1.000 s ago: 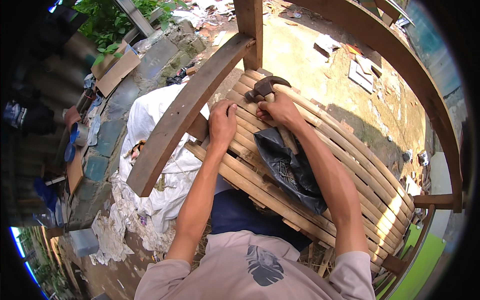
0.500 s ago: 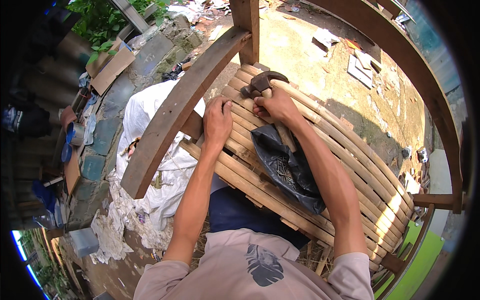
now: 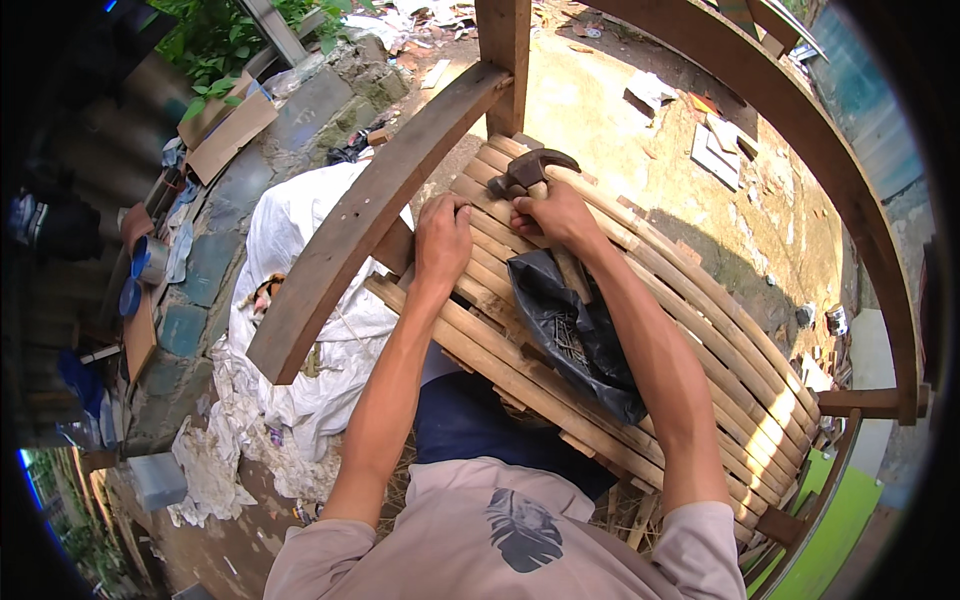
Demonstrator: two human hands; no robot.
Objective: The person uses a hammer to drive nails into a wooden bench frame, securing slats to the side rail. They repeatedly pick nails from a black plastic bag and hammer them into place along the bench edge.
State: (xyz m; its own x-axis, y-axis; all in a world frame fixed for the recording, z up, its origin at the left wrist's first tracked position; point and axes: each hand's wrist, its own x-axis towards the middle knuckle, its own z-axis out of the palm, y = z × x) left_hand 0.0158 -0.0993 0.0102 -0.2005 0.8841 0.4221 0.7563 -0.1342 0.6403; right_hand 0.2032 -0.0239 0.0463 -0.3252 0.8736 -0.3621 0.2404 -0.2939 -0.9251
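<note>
My right hand point(image 3: 560, 216) is closed round the wooden handle of a claw hammer point(image 3: 527, 172), close under its dark metal head. The hammer lies over the far-left part of a seat of bamboo slats point(image 3: 700, 330). My left hand point(image 3: 440, 245) is closed at the left ends of the slats, fingers curled; whatever is in it is hidden. Under my right forearm a black plastic bag point(image 3: 535, 285) lies on the slats, holding several loose nails point(image 3: 567, 340).
A curved wooden armrest point(image 3: 370, 215) and post point(image 3: 505, 60) rise beside my left hand. A long curved wooden rail point(image 3: 840, 125) arches at the right. White sacking point(image 3: 300, 220) lies at the left, by a stone wall point(image 3: 210, 270). Debris point(image 3: 715, 155) litters the ground beyond.
The view has shifted slightly. Both hands and the hammer keep nearly the same place on the slats.
</note>
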